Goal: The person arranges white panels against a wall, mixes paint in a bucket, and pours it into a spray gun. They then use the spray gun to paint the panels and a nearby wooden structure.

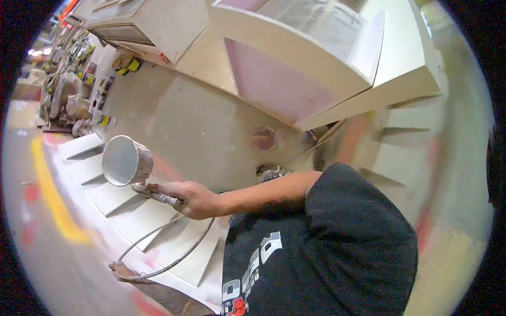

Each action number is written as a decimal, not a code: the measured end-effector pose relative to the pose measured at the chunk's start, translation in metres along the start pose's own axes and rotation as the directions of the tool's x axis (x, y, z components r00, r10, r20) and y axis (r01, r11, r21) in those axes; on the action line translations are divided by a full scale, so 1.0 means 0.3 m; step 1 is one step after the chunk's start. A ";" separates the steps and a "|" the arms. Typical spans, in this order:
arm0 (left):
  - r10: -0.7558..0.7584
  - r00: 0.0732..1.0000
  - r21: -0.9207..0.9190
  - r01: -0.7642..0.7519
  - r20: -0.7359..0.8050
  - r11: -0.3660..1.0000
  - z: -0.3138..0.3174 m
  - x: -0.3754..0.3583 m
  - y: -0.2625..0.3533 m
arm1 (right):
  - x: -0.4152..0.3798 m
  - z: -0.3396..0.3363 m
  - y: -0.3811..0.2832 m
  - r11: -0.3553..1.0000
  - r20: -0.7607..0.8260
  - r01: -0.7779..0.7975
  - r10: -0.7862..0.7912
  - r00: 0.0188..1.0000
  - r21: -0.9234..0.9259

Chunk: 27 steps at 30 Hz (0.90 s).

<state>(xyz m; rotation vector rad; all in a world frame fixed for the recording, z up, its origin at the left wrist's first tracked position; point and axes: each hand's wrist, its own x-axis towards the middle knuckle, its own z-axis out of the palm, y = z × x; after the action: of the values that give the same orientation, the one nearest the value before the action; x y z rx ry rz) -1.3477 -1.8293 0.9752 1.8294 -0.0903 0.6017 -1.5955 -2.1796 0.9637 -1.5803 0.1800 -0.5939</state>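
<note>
My right hand is wrapped round the grip of a paint spray gun. The gun's open-topped metal cup shows a pale grey inside and paint-stained sides. A thin air hose loops down from the gun toward my left hand, which is closed on it at the lower left. Behind and below the gun, several flat white panels lie in a row on a white, paint-marked surface. The nozzle is hard to make out.
A large white cabinet piece with lilac faces stands ahead. A white box-like unit is beside it. Paint cans and containers crowd the upper left. More pale panels lie at right. A reddish round patch marks the floor.
</note>
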 end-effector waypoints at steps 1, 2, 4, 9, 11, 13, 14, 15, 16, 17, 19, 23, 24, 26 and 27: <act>0.003 1.000 -0.017 -0.003 0.012 1.000 0.007 0.041 -0.064 | 0.018 0.046 0.025 0.997 -0.012 0.060 -0.059 0.998 0.045; 0.012 1.000 -0.027 -0.012 0.025 1.000 0.010 0.090 -0.111 | 0.031 0.103 0.042 0.989 -0.037 0.115 -0.112 0.993 0.097; 0.020 0.999 -0.031 -0.019 0.040 0.999 0.037 0.158 -0.144 | 0.067 0.184 0.040 0.984 -0.067 0.150 -0.144 0.987 0.098; 0.038 0.998 -0.062 -0.035 0.050 0.997 0.042 0.347 -0.345 | 0.074 0.422 0.152 0.952 -0.038 0.155 -0.150 0.988 0.262; 0.055 0.997 -0.050 -0.052 0.055 0.997 0.048 0.411 -0.270 | 0.092 0.356 0.036 0.922 -0.140 0.282 -0.253 0.957 0.266; 0.048 0.996 -0.054 -0.044 0.073 0.998 0.054 0.459 -0.270 | 0.099 0.321 -0.020 0.942 -0.102 0.189 -0.167 0.981 0.279; 0.046 0.996 -0.060 -0.041 0.078 0.997 0.056 0.478 -0.283 | 0.101 0.335 -0.020 0.899 -0.147 0.219 -0.175 0.974 0.379; 0.039 0.996 -0.076 -0.032 0.082 0.997 0.055 0.485 -0.312 | 0.095 0.346 0.024 0.940 -0.137 0.193 -0.160 0.978 0.281; 0.028 0.996 -0.098 -0.019 0.082 0.995 0.057 0.485 -0.353 | 0.085 0.335 0.060 0.946 -0.134 0.247 -0.223 0.966 0.209; 0.022 0.995 -0.124 -0.010 0.094 0.992 0.063 0.486 -0.399 | 0.077 0.318 0.093 0.941 -0.127 0.302 -0.284 0.950 0.152; 0.000 0.995 -0.170 0.017 0.098 0.985 0.082 0.481 -0.472 | 0.072 0.270 0.080 0.964 -0.064 0.253 -0.248 0.967 0.082; -0.129 0.981 -0.487 0.185 0.145 0.854 0.162 0.446 -0.610 | 0.065 0.235 0.095 0.991 -0.085 0.058 -0.048 0.995 0.120; -0.163 0.972 -0.614 0.235 0.172 0.753 0.189 0.432 -0.639 | 0.072 0.218 0.102 0.988 -0.084 -0.011 0.024 0.996 0.155; -0.168 0.980 -0.230 0.188 0.104 0.955 0.270 0.457 -0.688 | 0.121 0.241 0.142 0.982 -0.041 -0.071 0.079 0.996 0.175; -0.165 0.985 0.185 0.151 0.060 0.971 0.348 0.460 -0.681 | 0.163 0.233 0.185 0.995 -0.016 -0.061 0.060 0.998 -0.078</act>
<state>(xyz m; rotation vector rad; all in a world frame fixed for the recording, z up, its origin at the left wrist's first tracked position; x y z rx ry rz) -1.1192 -1.8211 0.8359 2.0125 0.0618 0.4406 -1.5080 -2.1468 0.9237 -1.6413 0.2634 -0.5564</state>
